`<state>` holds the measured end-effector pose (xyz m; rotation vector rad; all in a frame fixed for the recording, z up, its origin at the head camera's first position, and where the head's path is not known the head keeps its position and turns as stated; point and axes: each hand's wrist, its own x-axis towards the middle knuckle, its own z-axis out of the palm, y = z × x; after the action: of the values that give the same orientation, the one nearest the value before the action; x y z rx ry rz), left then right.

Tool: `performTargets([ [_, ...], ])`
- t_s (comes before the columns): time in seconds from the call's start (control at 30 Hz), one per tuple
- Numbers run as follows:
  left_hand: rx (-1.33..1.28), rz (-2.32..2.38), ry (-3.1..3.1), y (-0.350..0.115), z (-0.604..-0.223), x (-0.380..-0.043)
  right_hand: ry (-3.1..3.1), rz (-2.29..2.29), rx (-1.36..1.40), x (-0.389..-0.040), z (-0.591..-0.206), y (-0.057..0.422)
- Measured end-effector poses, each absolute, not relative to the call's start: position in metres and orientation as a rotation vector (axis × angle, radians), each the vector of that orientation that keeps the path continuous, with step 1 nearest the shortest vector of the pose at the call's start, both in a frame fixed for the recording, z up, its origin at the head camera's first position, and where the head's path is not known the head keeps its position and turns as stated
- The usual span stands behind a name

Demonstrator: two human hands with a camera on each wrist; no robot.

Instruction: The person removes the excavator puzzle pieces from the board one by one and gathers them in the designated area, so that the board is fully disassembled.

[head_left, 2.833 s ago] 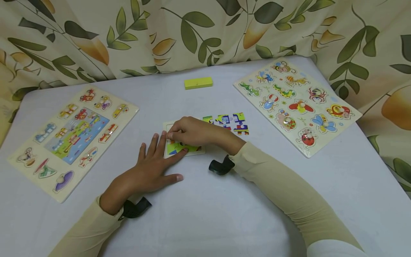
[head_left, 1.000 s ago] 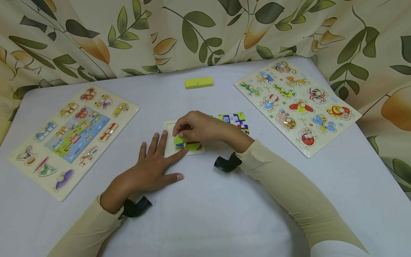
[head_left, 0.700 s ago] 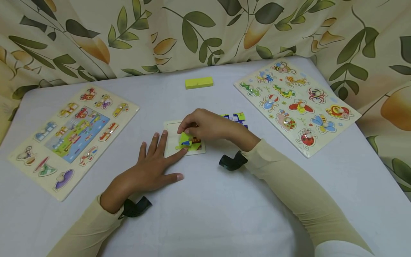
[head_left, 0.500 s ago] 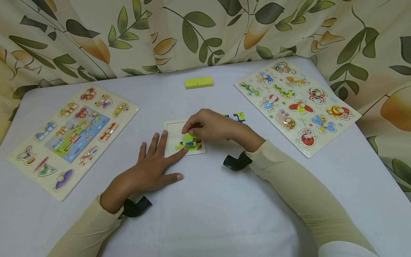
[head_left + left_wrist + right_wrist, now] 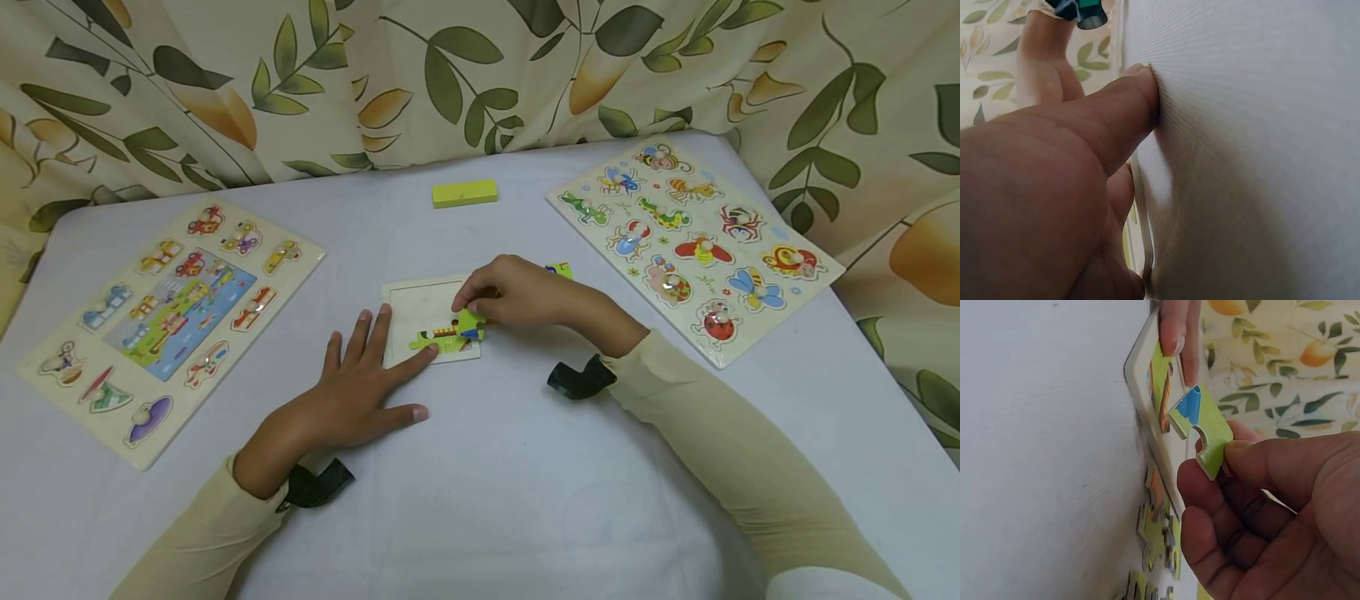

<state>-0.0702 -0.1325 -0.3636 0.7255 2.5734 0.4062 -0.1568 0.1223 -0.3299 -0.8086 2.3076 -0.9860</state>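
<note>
A small puzzle tray point(image 5: 420, 302) lies flat in the middle of the table, with green picture pieces point(image 5: 438, 342) in its lower part. My left hand point(image 5: 356, 392) is spread with straight fingers; its fingertips rest at the tray's left side and the index finger touches the pieces. Over the tray's right edge, my right hand point(image 5: 517, 292) pinches a green and blue puzzle piece point(image 5: 1209, 428) between thumb and fingers. In the right wrist view that piece is tilted, held above the tray. Beside the tray lie loose puzzle pieces point(image 5: 1155, 540), mostly hidden by the right hand in the head view.
To the left lies a vehicle peg puzzle board point(image 5: 247, 350). An insect peg puzzle board point(image 5: 675, 250) lies at the right. A yellow-green block point(image 5: 465, 193) sits at the back, before the leaf-patterned curtain point(image 5: 465, 75).
My right hand has lifted the green and blue piece and carried it rightward, from the tray's left part to its right edge. The tray's left part is now bare. My left hand stays put.
</note>
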Motion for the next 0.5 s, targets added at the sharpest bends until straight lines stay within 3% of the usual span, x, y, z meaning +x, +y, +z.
performTargets([
  [0.5,0.715,0.414,2.554,-0.132,-0.361,-0.07,2.261,-0.986,-0.835,-0.154,-0.332,0.146],
])
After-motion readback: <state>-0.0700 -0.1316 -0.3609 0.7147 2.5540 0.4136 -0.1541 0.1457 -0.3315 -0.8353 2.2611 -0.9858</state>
